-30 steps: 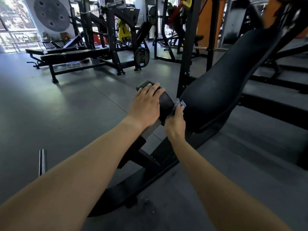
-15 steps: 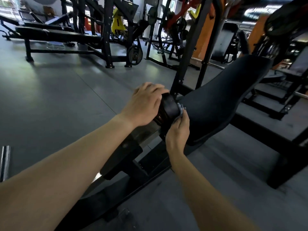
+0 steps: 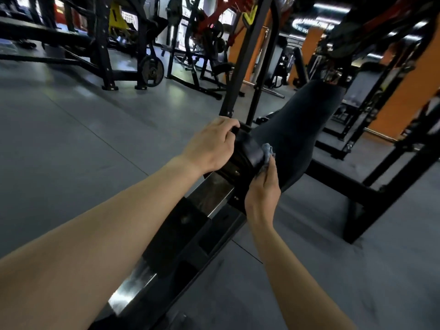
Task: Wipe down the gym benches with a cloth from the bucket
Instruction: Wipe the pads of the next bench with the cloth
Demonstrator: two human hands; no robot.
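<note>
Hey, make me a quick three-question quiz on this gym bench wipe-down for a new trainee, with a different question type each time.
1. True or false: the right hand holds the crumpled blue-grey cloth.
2. Multiple choice: the left hand grips
A) the small black padded seat
B) the round black weight plate
C) the orange pillar
3. Short answer: the cloth sits at the gap between the seat and what?

Key
1. True.
2. A.
3. The long black inclined backrest pad.
</note>
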